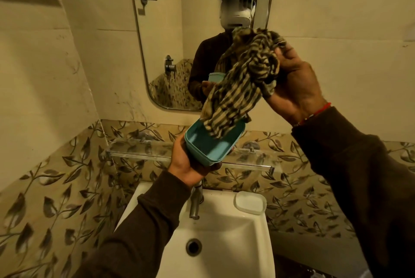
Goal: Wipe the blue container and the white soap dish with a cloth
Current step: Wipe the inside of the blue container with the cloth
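Holding the blue container tilted above the sink, the left hand grips its underside; the right hand clutches a striped cloth dangling into it. The white soap dish sits on the sink's rim.

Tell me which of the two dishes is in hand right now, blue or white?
The blue container, gripped from below by the left hand, with the striped cloth from the right hand hanging into it. The white soap dish sits untouched on the sink rim.

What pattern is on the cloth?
The cloth has dark and tan stripes, a bit like a tiger. The head view shows it.
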`<state>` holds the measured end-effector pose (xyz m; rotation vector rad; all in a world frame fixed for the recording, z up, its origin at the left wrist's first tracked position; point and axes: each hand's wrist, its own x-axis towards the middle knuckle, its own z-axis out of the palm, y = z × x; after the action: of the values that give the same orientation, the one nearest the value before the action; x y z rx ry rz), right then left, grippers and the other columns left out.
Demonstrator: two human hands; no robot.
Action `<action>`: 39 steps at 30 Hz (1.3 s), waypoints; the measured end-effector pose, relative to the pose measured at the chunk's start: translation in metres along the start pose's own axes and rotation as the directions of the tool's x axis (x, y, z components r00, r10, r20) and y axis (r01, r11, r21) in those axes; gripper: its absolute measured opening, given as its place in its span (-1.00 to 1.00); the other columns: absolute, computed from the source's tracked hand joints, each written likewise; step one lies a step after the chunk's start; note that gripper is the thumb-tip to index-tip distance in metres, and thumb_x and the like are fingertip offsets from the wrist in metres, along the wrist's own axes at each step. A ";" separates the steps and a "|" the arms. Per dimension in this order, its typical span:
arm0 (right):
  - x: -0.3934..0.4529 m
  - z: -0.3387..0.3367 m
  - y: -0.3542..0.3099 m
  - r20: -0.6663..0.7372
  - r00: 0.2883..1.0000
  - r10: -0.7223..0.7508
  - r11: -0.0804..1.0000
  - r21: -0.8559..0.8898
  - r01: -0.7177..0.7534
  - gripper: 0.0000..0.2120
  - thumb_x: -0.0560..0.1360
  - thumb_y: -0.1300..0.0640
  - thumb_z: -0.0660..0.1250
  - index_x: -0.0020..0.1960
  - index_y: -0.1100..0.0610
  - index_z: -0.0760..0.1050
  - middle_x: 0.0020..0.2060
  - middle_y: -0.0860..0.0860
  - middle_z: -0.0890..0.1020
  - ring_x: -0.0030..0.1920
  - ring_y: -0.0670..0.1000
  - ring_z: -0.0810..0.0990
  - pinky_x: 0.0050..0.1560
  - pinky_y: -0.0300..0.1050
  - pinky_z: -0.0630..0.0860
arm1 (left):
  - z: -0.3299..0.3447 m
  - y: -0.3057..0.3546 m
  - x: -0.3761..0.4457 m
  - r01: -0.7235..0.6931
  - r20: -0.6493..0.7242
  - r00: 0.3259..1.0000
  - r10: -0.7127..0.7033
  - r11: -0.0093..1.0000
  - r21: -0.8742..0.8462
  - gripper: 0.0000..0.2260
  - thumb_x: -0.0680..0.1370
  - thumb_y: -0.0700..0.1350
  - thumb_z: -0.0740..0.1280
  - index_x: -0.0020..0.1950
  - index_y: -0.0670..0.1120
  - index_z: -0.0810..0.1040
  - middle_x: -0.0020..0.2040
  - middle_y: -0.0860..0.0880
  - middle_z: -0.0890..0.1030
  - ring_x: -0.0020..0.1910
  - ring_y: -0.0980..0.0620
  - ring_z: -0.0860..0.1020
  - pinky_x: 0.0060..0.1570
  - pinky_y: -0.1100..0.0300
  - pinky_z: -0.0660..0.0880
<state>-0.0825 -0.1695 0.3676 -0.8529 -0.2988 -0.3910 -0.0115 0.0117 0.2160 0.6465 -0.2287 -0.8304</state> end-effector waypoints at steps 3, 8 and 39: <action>0.002 -0.005 -0.002 -0.060 0.995 -0.080 0.997 -0.006 0.080 -0.61 0.66 0.28 0.06 0.47 0.17 0.29 0.29 0.23 0.52 0.18 0.19 0.58 0.23 0.19 0.51 | -0.001 -0.001 -0.001 -0.012 -0.009 1.000 0.012 1.000 0.013 -0.56 0.61 0.10 0.15 0.32 -0.12 0.59 0.23 -0.33 0.57 -0.02 -0.34 0.63 -0.33 0.03 0.62; -0.001 -0.012 0.005 -0.077 0.992 -0.096 0.979 -0.187 0.080 -0.61 0.63 0.34 0.05 0.40 0.13 0.37 0.30 0.22 0.52 0.15 0.20 0.61 0.11 0.18 0.58 | -0.004 -0.004 0.002 -0.021 -0.002 1.000 0.021 0.999 0.037 -0.54 0.62 0.14 0.12 0.32 -0.11 0.58 0.07 -0.27 0.67 -0.13 -0.29 0.68 -0.34 0.01 0.63; -0.018 -0.052 0.029 0.170 0.966 -0.195 0.357 -0.905 0.231 -0.73 0.40 0.20 0.37 0.07 -0.03 0.50 0.08 -0.04 0.60 0.08 -0.03 0.63 0.00 -0.01 0.66 | -0.015 0.012 -0.012 -0.019 0.056 0.998 0.017 0.999 0.037 -0.49 0.65 0.11 0.11 0.50 -0.14 0.43 0.47 -0.32 0.42 0.26 -0.35 0.45 -0.25 0.01 0.65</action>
<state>-0.0808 -0.1887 0.3086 -1.9779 -0.2003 -0.8344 -0.0060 0.0330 0.2122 0.6563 -0.3010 -0.8294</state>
